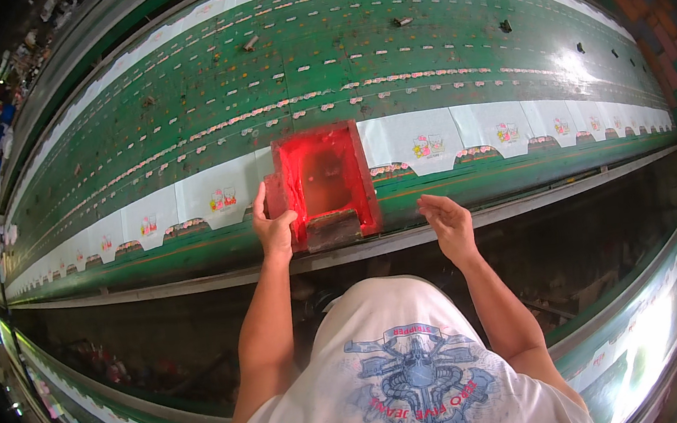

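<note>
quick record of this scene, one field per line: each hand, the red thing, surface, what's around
left hand: left hand grips the frame's left side
right hand: right hand looks empty, fingers loosely bent, apart from the frame
red thing: red-stained frame, reddish-brown middle
surface: long green table; frame over its near edge
around: white printed pieces in a row on both sides of the frame

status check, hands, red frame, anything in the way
Left hand on left side of red-smeared rectangular frame. Right hand off it, nothing visible held. Frame on long green table; small dark objects well beyond it.
</note>
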The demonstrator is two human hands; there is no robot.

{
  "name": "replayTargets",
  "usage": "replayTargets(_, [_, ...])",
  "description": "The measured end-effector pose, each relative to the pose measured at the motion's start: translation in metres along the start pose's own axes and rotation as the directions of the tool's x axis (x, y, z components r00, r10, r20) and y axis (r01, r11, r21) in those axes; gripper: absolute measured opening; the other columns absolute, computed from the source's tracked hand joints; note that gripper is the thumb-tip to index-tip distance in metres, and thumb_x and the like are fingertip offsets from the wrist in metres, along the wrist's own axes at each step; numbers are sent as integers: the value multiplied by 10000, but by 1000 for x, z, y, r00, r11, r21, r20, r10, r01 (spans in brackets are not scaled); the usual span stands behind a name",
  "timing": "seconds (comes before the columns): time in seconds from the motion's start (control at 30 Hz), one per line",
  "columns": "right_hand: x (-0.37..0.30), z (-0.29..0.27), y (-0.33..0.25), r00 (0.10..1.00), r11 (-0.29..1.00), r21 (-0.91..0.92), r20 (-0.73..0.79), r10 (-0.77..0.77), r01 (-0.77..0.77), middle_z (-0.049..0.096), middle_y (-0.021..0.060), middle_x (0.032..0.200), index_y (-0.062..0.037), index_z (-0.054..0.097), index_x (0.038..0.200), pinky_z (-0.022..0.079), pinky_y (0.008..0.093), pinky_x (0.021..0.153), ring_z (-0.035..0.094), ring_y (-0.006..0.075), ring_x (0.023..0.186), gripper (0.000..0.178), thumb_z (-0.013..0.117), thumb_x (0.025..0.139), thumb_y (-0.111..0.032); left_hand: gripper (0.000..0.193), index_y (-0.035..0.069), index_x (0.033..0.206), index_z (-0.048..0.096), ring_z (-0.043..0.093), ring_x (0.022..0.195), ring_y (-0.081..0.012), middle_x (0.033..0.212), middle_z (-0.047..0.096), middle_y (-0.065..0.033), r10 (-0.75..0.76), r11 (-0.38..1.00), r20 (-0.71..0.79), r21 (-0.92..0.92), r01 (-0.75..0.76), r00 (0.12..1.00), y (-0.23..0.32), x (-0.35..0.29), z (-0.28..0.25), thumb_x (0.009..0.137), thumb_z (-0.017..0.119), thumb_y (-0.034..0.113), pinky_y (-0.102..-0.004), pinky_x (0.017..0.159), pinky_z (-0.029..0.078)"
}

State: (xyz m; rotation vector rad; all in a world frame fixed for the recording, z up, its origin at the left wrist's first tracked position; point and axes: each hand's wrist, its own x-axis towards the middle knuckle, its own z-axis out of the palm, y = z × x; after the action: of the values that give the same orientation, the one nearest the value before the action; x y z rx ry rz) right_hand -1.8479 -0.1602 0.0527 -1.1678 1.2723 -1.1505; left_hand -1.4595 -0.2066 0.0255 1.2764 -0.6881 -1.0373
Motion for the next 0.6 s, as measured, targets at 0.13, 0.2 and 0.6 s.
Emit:
replayTargets(0.13, [4, -3, -8, 997, 997, 2, -29, -72, 72, 826, 104, 1240, 13, 753, 1353, 601, 325, 1009, 762, 159, 1156, 249, 684, 1114, 21, 951, 58, 1680, 555, 667, 1305, -193, 1541, 644, -113, 11, 1000, 0, -7, -11, 1000, 0, 3, -2, 771, 724, -163, -361, 1074, 580])
replayTargets(0.2, [2, 6, -19, 993, 986, -124, -25, -112, 109, 828, 119, 1202, 10, 775, 1299, 607, 341, 985, 777, 193, 1129, 218, 704, 1093, 24, 953, 57, 1681, 553, 670, 1299, -195, 1543, 645, -114, -23, 1000, 5, -9, 23, 1000, 0, -1, -3, 771, 723, -168, -361, 1078, 579])
replayTargets(0.6, [3, 135, -59, 696, 453, -548, 661, -281, 703, 694, 136, 1442, -87, 769, 1364, 544, 533, 1107, 638, 343, 1362, 486, 855, 889, -143, 968, 33, 1691, 532, 665, 1329, -195, 1534, 657, -125, 14, 1000, 2, 12, -14, 1000, -7, 1, -2, 769, 760, -153, -357, 1116, 558])
